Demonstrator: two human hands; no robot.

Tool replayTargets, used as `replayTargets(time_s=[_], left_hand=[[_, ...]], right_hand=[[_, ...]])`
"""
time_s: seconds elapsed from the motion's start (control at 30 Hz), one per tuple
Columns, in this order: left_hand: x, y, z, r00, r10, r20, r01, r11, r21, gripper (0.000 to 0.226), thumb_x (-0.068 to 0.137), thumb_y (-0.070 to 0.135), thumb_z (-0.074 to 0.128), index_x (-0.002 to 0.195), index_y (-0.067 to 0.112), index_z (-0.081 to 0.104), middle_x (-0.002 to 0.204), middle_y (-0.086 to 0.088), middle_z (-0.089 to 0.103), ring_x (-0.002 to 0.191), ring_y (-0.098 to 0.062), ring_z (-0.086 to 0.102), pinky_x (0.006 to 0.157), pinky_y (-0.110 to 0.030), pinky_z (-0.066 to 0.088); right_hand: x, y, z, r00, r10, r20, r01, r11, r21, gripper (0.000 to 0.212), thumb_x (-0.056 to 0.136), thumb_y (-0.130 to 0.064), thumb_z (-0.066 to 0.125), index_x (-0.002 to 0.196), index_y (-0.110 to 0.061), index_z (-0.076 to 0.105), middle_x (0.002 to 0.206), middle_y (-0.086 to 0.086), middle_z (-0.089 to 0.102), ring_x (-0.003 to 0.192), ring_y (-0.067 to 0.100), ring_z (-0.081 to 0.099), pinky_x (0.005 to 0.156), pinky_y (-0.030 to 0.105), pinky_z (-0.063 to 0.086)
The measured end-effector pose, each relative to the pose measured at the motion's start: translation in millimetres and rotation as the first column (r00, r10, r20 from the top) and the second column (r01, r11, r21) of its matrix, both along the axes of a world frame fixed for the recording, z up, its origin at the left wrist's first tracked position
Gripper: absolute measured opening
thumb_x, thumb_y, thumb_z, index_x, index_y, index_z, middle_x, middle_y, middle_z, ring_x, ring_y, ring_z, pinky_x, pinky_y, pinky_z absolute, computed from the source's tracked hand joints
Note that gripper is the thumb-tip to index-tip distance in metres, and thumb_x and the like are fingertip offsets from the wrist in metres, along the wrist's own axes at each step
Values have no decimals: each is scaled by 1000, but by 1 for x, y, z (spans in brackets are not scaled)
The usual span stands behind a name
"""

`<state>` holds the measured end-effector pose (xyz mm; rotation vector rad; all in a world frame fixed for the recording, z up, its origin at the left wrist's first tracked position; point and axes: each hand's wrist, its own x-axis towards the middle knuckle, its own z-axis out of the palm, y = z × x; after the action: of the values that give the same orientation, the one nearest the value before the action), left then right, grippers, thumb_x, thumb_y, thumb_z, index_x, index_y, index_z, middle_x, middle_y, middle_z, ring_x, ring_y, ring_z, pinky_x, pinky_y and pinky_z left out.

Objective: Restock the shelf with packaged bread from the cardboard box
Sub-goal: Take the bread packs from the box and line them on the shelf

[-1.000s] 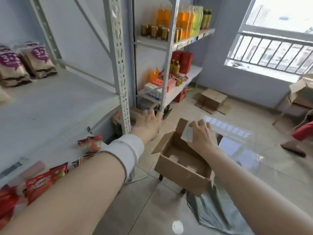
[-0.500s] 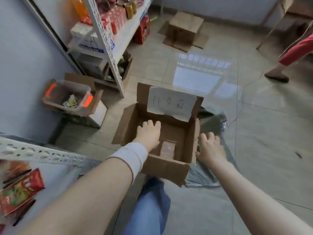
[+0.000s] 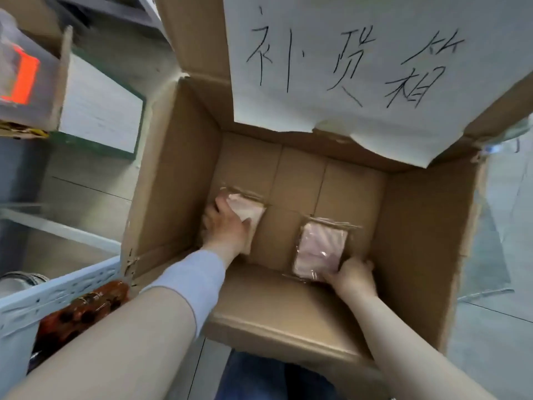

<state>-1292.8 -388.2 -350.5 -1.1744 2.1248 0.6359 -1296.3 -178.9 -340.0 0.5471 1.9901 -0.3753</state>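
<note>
The left hand [image 3: 227, 229] curls its fingers [image 3: 215, 209] over one bread packet [image 3: 251, 212]. The right hand [image 3: 356, 277] pinches the near corner of a second packet [image 3: 320, 249]. Both packets lie on the bottom of the cardboard box [image 3: 161, 183]. The slick wrap could slip from that corner pinch, or snag the overhanging flap [image 3: 199, 39] on lifting.

Place: a small shop or stockroom, by its look.
Shelving: a perforated metal shelf rail [image 3: 57, 293] runs left of and nearer than the left grip [image 3: 227, 229], with red snack packets [image 3: 83, 307] on it.
Stock: a cardboard box [image 3: 418, 241] encloses the left grip and the right grip [image 3: 353, 274]; a handwritten paper sign [image 3: 360, 67] hangs on its flap beyond them.
Goods: left bread pack [image 3: 248, 212] in the left grip, right bread pack [image 3: 320, 246] in the right grip.
Floor: tiles [image 3: 86, 203] and a second carton [image 3: 98, 105] far left of the left grip.
</note>
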Motion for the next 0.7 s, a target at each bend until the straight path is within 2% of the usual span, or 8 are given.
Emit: replayTargets(time_s=[0.1, 0.2, 0.37, 0.4, 0.47, 0.53, 0.6, 0.7], left_hand=[[-2, -6, -16, 997, 8, -79, -9, 1000, 0, 80, 83, 25, 62, 141, 23, 6, 145, -13, 20, 133, -33, 22, 103, -48, 29], [-3, -13, -12, 987, 89, -130, -84, 995, 44, 87, 75, 20, 71, 138, 28, 12, 141, -9, 31, 130, -30, 29, 101, -45, 33], [-4, -17, 16, 951, 308, -39, -288, 923, 255, 100, 66, 19, 80, 140, 25, 13, 137, -6, 43, 123, -30, 45, 101, -42, 41], [-3, -17, 25, 943, 332, -38, -307, 907, 289, 96, 66, 18, 81, 140, 20, 19, 134, -6, 47, 121, -29, 48, 100, -42, 42], [1, -15, 51, 934, 352, -61, -304, 871, 385, 73, 68, 14, 79, 130, 8, 42, 125, -8, 57, 115, -27, 54, 99, -39, 44], [13, -11, 89, 916, 382, -119, -284, 831, 479, 50, 72, 8, 75, 118, 6, 55, 116, -9, 63, 108, -24, 58, 93, -32, 45], [32, -11, 139, 879, 412, -240, -242, 819, 520, 43, 75, 8, 73, 115, 10, 58, 108, -3, 64, 99, -15, 58, 83, -24, 43], [72, -18, 225, 781, 464, -419, -236, 839, 490, 36, 76, 20, 74, 108, 19, 57, 94, 8, 61, 86, -8, 56, 71, -19, 43]], right_hand=[[-3, 3, -19, 995, -104, -13, 104, 994, 25, 69, 70, -37, 78, 120, -3, 46, 121, 19, 57, 110, 36, 56, 78, 35, 45], [-4, 7, -21, 991, -134, 31, 134, 991, -5, 61, 69, -37, 79, 112, -2, 57, 113, 18, 64, 104, 34, 60, 73, 31, 44], [-7, 10, 3, 967, -253, -28, 250, 963, -99, 52, 67, -31, 82, 107, -5, 60, 108, 15, 66, 99, 32, 61, 78, 31, 44], [-7, 11, 12, 961, -271, -50, 263, 957, -124, 50, 67, -29, 82, 105, -7, 59, 106, 14, 65, 96, 31, 61, 78, 32, 46], [-7, 15, 35, 953, -281, -111, 261, 951, -164, 46, 67, -30, 81, 100, -10, 56, 101, 11, 64, 85, 25, 61, 71, 31, 48], [-5, 19, 69, 936, -300, -182, 262, 943, -206, 46, 67, -31, 81, 99, -13, 54, 99, 6, 62, 85, 24, 61, 74, 34, 50], [1, 21, 114, 914, -308, -264, 241, 936, -257, 50, 68, -31, 81, 106, -9, 58, 97, 4, 61, 91, 25, 60, 82, 36, 50], [20, 22, 187, 884, -347, -312, 198, 885, -421, 49, 69, -25, 81, 109, -7, 60, 86, -1, 63, 79, 19, 62, 65, 23, 51]])
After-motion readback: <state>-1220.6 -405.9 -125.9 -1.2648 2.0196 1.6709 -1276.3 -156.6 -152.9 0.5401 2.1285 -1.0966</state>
